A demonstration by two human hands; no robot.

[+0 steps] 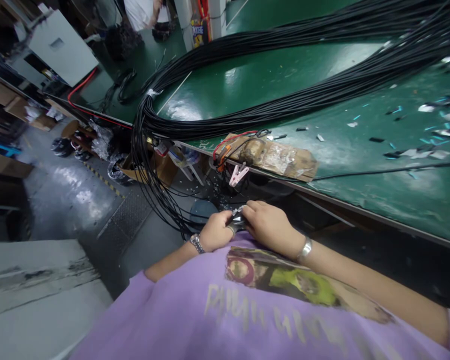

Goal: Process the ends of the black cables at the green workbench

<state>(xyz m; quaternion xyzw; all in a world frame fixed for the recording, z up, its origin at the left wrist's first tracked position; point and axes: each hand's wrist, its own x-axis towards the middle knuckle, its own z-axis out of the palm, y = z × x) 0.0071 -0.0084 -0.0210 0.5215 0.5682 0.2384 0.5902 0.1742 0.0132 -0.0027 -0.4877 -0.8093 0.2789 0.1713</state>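
Close in front of my purple shirt, my left hand [217,231] and my right hand [269,225] are brought together with fingers closed. Between them shows a small shiny metal piece [238,219] with dark parts, possibly a hand tool; its kind is not clear. A crumpled whitish bit [239,210] sits at the fingertips. Which hand grips which piece is hidden. Just beyond, a pink clothes peg [239,175] hangs at the bench edge beside a taped cardboard piece [296,162]. Loose black cable ends [150,195] hang down to the left of my hands.
A long bundle of black cables [285,110] loops across the green bench [210,100]. Cable scraps [431,140] litter its right side. A white machine [63,47] stands at far left, a person in white [140,14] behind. Boxes [7,165] stand on the floor.
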